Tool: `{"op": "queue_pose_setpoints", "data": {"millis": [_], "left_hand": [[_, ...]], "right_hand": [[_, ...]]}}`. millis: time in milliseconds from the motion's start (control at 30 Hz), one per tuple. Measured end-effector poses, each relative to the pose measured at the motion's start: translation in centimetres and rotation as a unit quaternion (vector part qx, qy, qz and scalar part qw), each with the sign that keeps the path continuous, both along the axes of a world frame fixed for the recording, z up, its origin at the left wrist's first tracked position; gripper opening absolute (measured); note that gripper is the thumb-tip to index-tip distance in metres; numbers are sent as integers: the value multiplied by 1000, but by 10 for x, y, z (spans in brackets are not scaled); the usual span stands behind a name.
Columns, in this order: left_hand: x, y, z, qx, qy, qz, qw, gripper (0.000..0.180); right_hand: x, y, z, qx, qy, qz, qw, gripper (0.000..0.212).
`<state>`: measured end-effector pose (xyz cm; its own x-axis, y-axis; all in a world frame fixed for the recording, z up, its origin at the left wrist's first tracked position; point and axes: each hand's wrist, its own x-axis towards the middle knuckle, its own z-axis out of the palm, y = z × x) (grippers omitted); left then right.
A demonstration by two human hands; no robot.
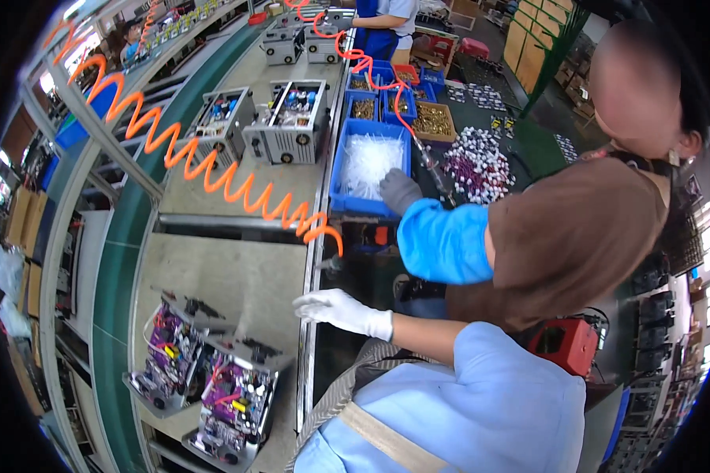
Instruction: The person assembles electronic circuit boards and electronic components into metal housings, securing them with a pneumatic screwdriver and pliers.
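Note:
My right hand [339, 307], in a white glove, reaches left over the metal edge of the work table [221, 272]. Its fingers are stretched out and nothing shows in them. My left hand is out of view. Nearest to my hand, the dark end fitting [333, 265] of an orange coiled air hose [217, 180] hangs just above it. To the lower left, two open metal chassis lie side by side: the left one [166, 355] and the right one [233, 402]. Both carry purple circuit boards with wires and dark parts.
A co-worker's grey-gloved hand [400, 191] rests at a blue bin [339, 177] of clear, whitish plastic pieces. Beyond stand several grey metal units [289, 146], small bins of brass-coloured parts [434, 120] and a pile of white-and-purple pieces [479, 165]. A frame post [106, 130] rises at left.

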<state>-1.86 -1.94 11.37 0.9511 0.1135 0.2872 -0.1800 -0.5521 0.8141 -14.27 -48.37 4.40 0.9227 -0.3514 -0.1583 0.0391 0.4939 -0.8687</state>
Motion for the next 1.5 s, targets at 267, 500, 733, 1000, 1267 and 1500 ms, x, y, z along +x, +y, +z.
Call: {"op": "queue_pose_setpoints", "data": {"millis": [267, 500, 733, 1000, 1267, 1500], "left_hand": [[-6, -267, 104, 51, -238, -144, 959, 35], [-30, -395, 72, -31, -45, -411, 910, 24], [-16, -449, 26, -41, 194, -581, 789, 34], [-17, -451, 2, -19, 266, -574, 775, 30], [-74, -539, 8, 103, 138, -654, 737, 28], [-150, -618, 19, 190, 81, -690, 694, 32]], "right_hand": [[-33, -86, 69, -160, -34, -226, 960, 31], [-77, -128, 59, -140, -76, -420, 893, 26], [-139, -174, 71, -230, 58, -579, 780, 26], [-257, -254, 24, -304, 267, -669, 623, 21], [-294, -404, -32, -433, 540, -455, 560, 32], [-299, -481, -60, -555, 583, -228, 548, 23]]}}
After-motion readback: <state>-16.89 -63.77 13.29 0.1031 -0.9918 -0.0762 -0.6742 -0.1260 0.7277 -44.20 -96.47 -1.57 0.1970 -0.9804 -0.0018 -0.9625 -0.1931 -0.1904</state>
